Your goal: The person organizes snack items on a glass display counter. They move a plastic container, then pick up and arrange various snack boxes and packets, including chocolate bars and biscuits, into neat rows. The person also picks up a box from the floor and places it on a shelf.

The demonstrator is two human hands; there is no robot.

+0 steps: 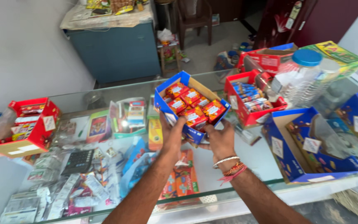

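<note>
The blue box (189, 105) of small red packets (193, 105) sits tilted above the glass tabletop (253, 157), nearly full; left hand (172, 132) and right hand (220, 139) clasp its near edge from below; empty blue box (307, 145) waits right.

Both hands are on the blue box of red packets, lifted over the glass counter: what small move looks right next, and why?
Probably lower the blue box onto the glass counter. Both the left hand and right hand grip its near edge, it tilts, and its red packets could slide.
</note>
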